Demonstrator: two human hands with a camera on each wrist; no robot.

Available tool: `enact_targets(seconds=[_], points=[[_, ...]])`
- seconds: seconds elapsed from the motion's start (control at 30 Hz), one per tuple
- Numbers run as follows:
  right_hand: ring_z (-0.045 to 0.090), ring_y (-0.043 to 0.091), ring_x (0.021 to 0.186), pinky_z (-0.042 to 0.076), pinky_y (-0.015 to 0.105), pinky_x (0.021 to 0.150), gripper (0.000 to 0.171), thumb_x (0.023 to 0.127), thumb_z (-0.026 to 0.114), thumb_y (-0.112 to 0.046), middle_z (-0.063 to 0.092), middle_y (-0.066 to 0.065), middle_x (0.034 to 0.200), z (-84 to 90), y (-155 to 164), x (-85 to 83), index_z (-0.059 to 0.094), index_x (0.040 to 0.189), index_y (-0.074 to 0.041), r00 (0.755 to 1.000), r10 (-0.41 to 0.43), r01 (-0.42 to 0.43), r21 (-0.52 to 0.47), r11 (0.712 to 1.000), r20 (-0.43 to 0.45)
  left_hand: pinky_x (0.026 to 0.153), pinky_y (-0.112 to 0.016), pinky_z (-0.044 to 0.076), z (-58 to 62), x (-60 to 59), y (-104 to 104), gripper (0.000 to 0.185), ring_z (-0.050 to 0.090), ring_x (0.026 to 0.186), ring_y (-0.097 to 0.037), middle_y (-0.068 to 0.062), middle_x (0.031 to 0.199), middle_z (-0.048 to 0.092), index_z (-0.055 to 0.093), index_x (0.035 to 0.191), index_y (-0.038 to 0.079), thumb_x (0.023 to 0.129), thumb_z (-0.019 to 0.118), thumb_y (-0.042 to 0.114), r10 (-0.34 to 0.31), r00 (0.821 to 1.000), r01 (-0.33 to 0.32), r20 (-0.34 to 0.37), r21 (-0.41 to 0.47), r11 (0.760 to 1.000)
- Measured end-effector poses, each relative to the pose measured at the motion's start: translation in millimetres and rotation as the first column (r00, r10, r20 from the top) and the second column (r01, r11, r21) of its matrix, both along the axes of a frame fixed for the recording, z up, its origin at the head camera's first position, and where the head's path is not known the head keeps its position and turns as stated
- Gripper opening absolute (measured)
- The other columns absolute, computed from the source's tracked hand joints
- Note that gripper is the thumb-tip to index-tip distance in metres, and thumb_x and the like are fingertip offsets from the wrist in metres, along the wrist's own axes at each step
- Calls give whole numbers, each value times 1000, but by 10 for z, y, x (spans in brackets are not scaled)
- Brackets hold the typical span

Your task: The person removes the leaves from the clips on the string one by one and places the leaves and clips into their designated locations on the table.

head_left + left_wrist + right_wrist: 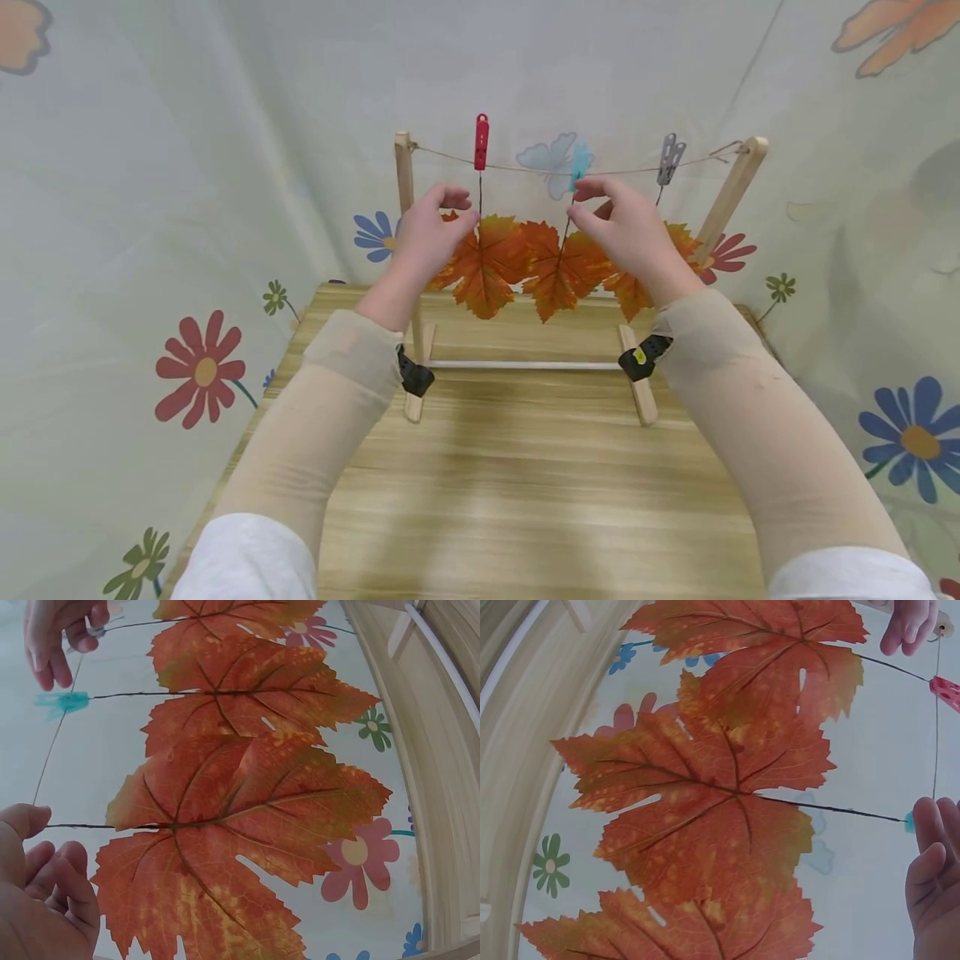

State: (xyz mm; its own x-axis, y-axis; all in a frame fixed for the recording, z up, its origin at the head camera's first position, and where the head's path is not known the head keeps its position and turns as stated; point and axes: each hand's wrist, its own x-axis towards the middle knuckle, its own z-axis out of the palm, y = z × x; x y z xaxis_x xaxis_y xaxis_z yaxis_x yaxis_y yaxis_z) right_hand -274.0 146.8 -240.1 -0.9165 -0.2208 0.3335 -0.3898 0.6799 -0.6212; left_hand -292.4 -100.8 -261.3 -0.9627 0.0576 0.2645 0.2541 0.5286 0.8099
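Three orange-red maple leaves hang by dark stems from a string [517, 169]. A red clothespin [482, 143] bears the left leaf [486, 265], a light-blue clothespin [579, 163] the middle leaf [557, 268], and a grey clothespin [669, 158] the right leaf [628, 292]. Beside the left stem is my left hand [435, 223], fingers loosely bent with nothing seen between them. My right hand [622, 218] is at the light-blue clothespin and middle stem, its fingers relaxed and partly covering the clothespin in the right wrist view. Whether its fingertips touch it I cannot tell.
Wooden posts [727, 200] carry the string at both ends. Their feet [639, 392] stand on a wood-grain table [540, 500], joined by a white rod [525, 365]. Behind hangs a pale curtain [225, 167] printed with flowers.
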Motion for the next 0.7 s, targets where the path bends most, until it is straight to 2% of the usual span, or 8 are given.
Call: enact_targets(seconds=[0.3, 0.43, 0.7], points=[[51, 12, 79, 42, 30, 62, 50, 82, 49, -48, 49, -8, 114, 150, -101, -3, 42, 126, -23, 998, -8, 12, -62, 998, 64, 74, -25, 42, 44, -31, 48, 34, 48, 91, -11, 8, 104, 54, 50, 113, 19, 83, 57, 34, 7, 1000, -7, -2, 13, 1000], [53, 13, 78, 40, 31, 60, 50, 82, 49, -47, 49, -8, 113, 195, -152, -22, 42, 126, -24, 998, 9, -4, -84, 996, 61, 75, -25, 41, 54, -53, 62, 33, 47, 92, -10, 8, 103, 54, 51, 112, 19, 83, 57, 33, 7, 1000, -8, 14, 38, 999], [53, 14, 79, 41, 30, 66, 48, 82, 51, -44, 49, -6, 113, 305, -325, -81, 43, 124, -23, 994, 50, -35, -161, 986, 94, 71, -26, 41, 80, -73, 56, 32, 48, 87, -12, 8, 104, 53, 51, 111, 19, 83, 57, 32, 27, 999, -31, 47, 77, 997]])
